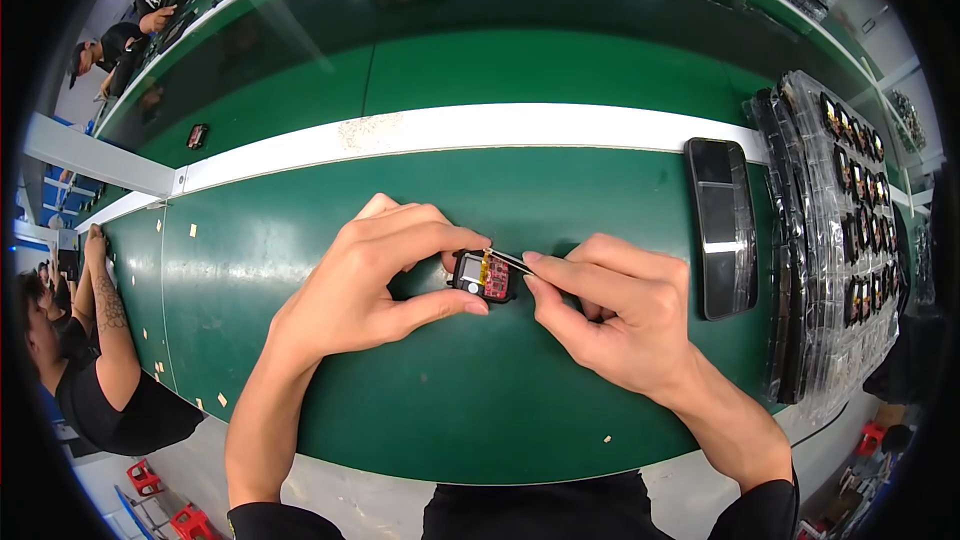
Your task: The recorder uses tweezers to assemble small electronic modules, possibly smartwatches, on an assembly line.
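Over the middle of the green table, my left hand (pixel 385 270) grips a small black device housing (pixel 484 277) between its thumb and fingers. Inside the open housing a red circuit board, a yellow strip of tape and a grey part with a round white spot show. My right hand (pixel 620 305) pinches a pair of thin metal tweezers (pixel 512 261) between thumb and forefinger. The tips of the tweezers reach the upper edge of the housing, by the yellow tape and my left fingertip. Whether they clasp anything is too small to tell.
A black phone (pixel 724 230) lies right of my right hand. Beyond it stand stacked clear plastic trays (pixel 850 240) holding several similar devices. Another small device (pixel 198 136) lies behind the white rail (pixel 480 128). Co-workers sit at the left; paper scraps dot the table.
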The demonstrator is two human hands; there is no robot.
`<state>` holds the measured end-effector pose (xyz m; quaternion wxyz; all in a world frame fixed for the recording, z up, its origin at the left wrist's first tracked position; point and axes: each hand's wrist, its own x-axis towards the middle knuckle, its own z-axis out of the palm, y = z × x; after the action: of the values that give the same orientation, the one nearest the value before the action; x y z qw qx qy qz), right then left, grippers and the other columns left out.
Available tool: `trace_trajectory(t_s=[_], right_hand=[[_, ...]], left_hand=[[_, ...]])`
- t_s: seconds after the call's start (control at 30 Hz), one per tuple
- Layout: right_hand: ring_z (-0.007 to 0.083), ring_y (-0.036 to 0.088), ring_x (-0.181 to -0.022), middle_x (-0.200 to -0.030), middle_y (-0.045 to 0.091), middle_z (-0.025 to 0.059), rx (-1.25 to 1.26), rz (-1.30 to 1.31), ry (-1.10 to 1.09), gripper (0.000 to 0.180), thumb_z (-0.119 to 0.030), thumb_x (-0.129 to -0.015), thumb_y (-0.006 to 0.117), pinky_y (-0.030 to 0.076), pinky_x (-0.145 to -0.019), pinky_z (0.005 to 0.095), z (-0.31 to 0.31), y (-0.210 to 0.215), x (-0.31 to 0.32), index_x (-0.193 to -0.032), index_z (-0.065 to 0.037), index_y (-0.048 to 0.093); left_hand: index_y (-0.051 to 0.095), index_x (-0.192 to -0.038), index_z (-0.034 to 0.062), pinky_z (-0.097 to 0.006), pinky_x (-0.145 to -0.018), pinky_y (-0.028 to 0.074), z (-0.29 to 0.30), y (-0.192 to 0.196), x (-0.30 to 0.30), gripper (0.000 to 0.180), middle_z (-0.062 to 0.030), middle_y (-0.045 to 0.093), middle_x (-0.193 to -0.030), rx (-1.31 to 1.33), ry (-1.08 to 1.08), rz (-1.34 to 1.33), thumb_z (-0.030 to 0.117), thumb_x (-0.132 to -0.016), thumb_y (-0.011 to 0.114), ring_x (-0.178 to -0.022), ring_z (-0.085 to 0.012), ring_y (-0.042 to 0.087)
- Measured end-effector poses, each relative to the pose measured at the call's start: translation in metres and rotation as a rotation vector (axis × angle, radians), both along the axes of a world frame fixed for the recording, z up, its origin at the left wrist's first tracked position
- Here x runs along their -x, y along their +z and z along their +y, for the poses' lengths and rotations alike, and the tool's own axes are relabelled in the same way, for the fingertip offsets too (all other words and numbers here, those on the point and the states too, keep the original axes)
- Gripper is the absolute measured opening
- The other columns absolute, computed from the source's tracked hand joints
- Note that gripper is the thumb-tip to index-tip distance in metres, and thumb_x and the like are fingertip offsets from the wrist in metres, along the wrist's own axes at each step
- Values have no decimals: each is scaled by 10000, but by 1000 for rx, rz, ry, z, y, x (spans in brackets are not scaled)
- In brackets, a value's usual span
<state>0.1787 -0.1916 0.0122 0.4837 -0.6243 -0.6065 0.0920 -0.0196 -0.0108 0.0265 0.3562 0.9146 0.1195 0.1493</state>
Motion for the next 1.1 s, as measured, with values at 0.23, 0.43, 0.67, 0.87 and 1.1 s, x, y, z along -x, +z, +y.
trace_trajectory(t_s=[0.23,0.43,0.67,0.87,1.1], right_hand=[[131,604,-529,-719,695,74,95,199,43,118,51,-881,819,441,-471,294,0,6,-5,-996,31,840],[135,599,-535,-704,685,81,104,234,73,102,43,-892,813,433,-477,298,1,4,-6,-991,35,837],[139,569,-529,-694,669,82,124,231,81,100,44,-880,800,408,-474,310,0,2,-7,-973,26,831],[126,627,-587,-723,733,83,211,231,106,177,62,-863,822,424,-515,285,-1,7,-8,-1024,5,869],[138,567,-523,-688,664,73,131,218,86,107,43,-856,809,407,-469,305,0,2,-6,-955,10,834]], left_hand=[[851,-1227,114,-328,-767,403,11,5,2,528,-9,732,-971,86,-67,89,323,-761,982,-792,-179,495],[850,-1243,107,-330,-773,393,11,6,4,518,-12,733,-1001,100,-85,103,303,-778,968,-831,-176,518],[846,-1245,85,-337,-834,355,11,9,2,512,-29,732,-996,97,-99,118,326,-804,943,-850,-187,556],[842,-1241,68,-355,-887,352,13,7,5,521,-48,732,-984,91,-115,107,338,-805,933,-884,-209,595],[842,-1222,65,-340,-846,373,10,9,2,513,-34,748,-990,118,-95,111,327,-791,936,-841,-197,550]])
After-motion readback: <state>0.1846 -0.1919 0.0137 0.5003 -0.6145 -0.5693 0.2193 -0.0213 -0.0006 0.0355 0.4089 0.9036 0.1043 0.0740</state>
